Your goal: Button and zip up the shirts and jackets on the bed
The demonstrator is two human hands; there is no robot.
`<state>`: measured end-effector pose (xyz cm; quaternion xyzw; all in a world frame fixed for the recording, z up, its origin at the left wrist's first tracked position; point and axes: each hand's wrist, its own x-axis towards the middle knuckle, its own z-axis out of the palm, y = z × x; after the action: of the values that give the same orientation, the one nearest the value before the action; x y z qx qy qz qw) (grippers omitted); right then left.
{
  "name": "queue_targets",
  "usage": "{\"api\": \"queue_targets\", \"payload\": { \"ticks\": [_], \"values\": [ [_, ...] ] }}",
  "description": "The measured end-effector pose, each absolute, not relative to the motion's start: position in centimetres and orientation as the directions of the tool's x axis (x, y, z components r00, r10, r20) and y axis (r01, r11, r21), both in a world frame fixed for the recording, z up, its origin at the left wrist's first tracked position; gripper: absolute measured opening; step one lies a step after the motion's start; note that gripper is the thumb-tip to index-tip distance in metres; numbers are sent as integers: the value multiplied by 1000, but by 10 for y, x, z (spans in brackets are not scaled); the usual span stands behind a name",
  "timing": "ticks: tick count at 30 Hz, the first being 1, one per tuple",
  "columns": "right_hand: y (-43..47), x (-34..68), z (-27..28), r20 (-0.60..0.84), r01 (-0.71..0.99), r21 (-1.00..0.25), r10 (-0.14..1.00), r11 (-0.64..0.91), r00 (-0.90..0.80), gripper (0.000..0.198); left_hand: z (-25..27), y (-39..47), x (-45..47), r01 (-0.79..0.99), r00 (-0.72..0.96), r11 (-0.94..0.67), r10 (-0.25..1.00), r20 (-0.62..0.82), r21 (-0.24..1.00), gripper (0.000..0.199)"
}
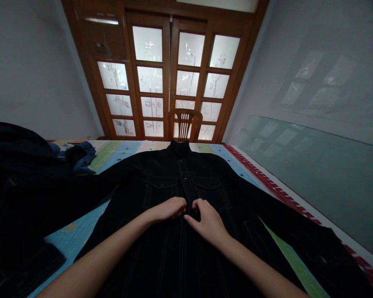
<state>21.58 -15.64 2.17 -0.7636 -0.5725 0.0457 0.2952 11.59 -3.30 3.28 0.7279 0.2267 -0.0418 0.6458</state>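
Only the head view to go on here. Black jacket (182,244) is laid out front side up on a striped sheet (81,227), collar (180,150) at the far end, lower part running back toward the person and out the bottom of the view. So its long axis points pretty much straight away from them, and the sleeves spread out to either side.

The bit that matters: the button strip (185,186) runs along that same axis, right down the jacket's middle, with the left hand (172,207) on one side and the right hand (209,218) on the other, both below the chest pockets. Honestly can't call one hand nearer, both sets of fingertips are right about at the strip.

Left fingers are curled in tight; can't tell if they've pinched any cloth, dark fabric hides it. Right thumb sticks out toward the strip with a visible gap to the bent index finger, and I can't see anything held in it.

Around the jacket: dark clothes (21,153) and some blue denim (86,157) off its left, a pale panel (311,165) off its right, a chair (185,112) beyond the collar, doors (151,78) behind that.
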Motion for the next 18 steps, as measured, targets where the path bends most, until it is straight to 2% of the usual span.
{"api": "queue_targets", "payload": {
  "ticks": [4,11,14,18],
  "values": [
    [-153,214,20,220,788,-562,873,-251,434,6,29,-33,119,367,895,-10,276,-350,930,13],
    [-150,214,28,140,789,-532,886,-308,441,19,27,-39,120,374,870,38,331,-365,927,16],
    [-148,221,27,122,796,-544,914,-265,387,17,30,-43,119,383,852,72,357,-383,921,16],
    [-147,230,25,93,737,-646,938,-199,335,20,33,-48,121,413,794,159,420,-440,897,19]
  ]
}}
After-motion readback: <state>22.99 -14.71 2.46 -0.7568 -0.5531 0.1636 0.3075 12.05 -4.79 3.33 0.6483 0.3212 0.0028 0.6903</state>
